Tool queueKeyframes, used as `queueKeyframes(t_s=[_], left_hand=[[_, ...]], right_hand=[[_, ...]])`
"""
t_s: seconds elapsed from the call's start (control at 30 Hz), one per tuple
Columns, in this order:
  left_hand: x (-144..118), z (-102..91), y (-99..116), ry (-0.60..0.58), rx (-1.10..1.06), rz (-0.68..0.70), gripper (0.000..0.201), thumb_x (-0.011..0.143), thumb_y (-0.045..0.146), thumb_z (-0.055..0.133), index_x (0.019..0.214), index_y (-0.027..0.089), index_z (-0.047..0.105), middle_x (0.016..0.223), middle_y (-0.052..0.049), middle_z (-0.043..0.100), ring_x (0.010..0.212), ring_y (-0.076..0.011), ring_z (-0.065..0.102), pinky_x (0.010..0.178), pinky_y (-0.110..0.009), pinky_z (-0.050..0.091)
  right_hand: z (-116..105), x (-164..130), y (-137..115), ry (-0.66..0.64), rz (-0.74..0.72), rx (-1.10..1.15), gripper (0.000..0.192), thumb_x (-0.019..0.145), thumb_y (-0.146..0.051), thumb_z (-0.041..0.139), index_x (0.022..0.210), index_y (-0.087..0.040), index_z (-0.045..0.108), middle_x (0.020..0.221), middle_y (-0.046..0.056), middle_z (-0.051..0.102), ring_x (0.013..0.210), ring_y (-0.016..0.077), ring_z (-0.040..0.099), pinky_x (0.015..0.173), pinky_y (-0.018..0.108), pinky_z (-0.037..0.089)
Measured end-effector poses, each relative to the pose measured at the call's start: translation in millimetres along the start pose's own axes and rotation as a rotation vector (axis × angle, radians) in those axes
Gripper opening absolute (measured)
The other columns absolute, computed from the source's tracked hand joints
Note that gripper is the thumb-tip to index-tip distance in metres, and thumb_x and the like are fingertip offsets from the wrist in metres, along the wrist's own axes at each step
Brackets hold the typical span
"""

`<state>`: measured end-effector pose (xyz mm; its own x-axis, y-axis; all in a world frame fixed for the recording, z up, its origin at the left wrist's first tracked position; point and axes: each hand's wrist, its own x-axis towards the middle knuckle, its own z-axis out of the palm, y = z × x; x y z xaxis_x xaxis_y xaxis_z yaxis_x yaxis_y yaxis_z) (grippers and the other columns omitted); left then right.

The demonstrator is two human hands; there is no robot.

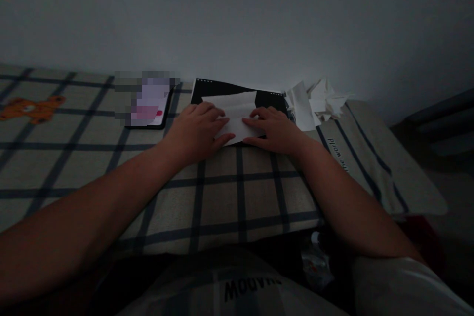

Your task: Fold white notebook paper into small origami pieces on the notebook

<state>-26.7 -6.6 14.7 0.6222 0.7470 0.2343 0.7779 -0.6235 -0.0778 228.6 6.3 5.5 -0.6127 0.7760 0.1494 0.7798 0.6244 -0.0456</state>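
Note:
A white sheet of paper (240, 103) with crosswise creases lies on a black notebook or folder (218, 88) with small white marks along its far edge. My left hand (200, 128) rests on the paper's left side, its fingers spread and lying flat. On the right side, my right hand (272, 128) presses down with fingers apart and slightly bent. The fingertips of both hands point toward each other, with a strip of paper showing between them. Parts of the paper's side edges are hidden under the hands.
To the left lies a phone (151, 103) with a lit, partly blurred screen. Folded white paper pieces (322, 101) are piled at the right, by the wall (237, 19). A checked cloth (222, 192) covers the table. Below its front edge is a clear bottle (316, 261).

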Motion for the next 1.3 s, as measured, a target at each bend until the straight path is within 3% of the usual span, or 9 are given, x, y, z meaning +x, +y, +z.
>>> queueKeyframes(t_s=[0.1,0.23,0.33,0.43,0.57,0.8,1.07,1.3], left_hand=[[1,-1.0,2,-0.1,0.013,0.038,0.059,0.105,0.058,0.041,0.14,0.016,0.064,0.137,-0.013,0.069,0.129,-0.0331,0.059,0.103,-0.046,0.045],[0,1.6,1,-0.113,0.011,0.049,0.063,0.104,0.062,0.041,0.142,0.016,0.063,0.142,-0.014,0.067,0.128,-0.0327,0.061,0.103,-0.044,0.046],[0,2.5,-2,-0.136,-0.006,0.046,0.056,0.106,0.055,0.04,0.137,0.017,0.066,0.143,-0.013,0.066,0.129,-0.0311,0.061,0.104,-0.042,0.047],[1,1.3,-4,-0.164,-0.026,0.036,0.05,0.107,0.049,0.039,0.133,0.019,0.069,0.144,-0.012,0.065,0.129,-0.0293,0.062,0.105,-0.041,0.046],[1,-3.1,-1,-0.209,0.002,0.027,0.055,0.105,0.056,0.04,0.134,0.02,0.069,0.146,-0.013,0.064,0.131,-0.0312,0.062,0.106,-0.044,0.046],[4,-8.9,2,-0.332,0.026,0.021,0.059,0.107,0.054,0.035,0.143,0.017,0.062,0.156,-0.017,0.055,0.136,-0.0324,0.06,0.106,-0.045,0.047],[0,1.7,-3,-0.183,0.008,0.028,0.046,0.106,0.048,0.04,0.126,0.024,0.074,0.142,-0.012,0.068,0.121,-0.0293,0.07,0.098,-0.044,0.052],[0,-3.0,-1,-0.169,0.011,0.056,0.043,0.098,0.056,0.053,0.12,0.027,0.076,0.128,-0.009,0.075,0.115,-0.0297,0.071,0.095,-0.043,0.051]], right_hand=[[-1,-1,0,0.013,-0.009,-0.005,0.06,0.096,-0.063,0.061,0.139,-0.023,0.068,0.137,0.017,0.063,0.119,0.0361,0.056,0.098,0.05,0.044],[-3,0,2,0.04,-0.026,0.029,0.05,0.095,-0.056,0.066,0.132,-0.023,0.073,0.128,0.015,0.067,0.115,0.0347,0.058,0.097,0.05,0.045],[-5,0,6,0.035,-0.067,0.12,0.04,0.093,-0.046,0.072,0.124,-0.022,0.078,0.123,0.015,0.07,0.116,0.0336,0.061,0.099,0.05,0.048],[-5,0,11,0.034,-0.109,0.249,0.032,0.09,-0.037,0.075,0.118,-0.022,0.08,0.125,0.014,0.072,0.119,0.0315,0.064,0.103,0.049,0.051],[-5,-2,15,0.037,-0.089,0.291,0.026,0.091,-0.033,0.073,0.113,-0.023,0.082,0.128,0.011,0.073,0.119,0.0284,0.067,0.106,0.046,0.053],[-4,-2,19,0.034,-0.103,0.317,0.036,0.086,-0.038,0.079,0.12,-0.025,0.08,0.129,0.01,0.074,0.122,0.0286,0.066,0.108,0.047,0.052],[-4,-2,17,0.035,-0.092,0.325,0.033,0.087,-0.037,0.08,0.117,-0.025,0.081,0.128,0.011,0.074,0.122,0.0293,0.065,0.108,0.049,0.051],[-7,-1,11,0.037,-0.134,0.301,0.041,0.081,-0.04,0.085,0.118,-0.024,0.08,0.122,0.012,0.073,0.117,0.0313,0.064,0.105,0.05,0.051]])
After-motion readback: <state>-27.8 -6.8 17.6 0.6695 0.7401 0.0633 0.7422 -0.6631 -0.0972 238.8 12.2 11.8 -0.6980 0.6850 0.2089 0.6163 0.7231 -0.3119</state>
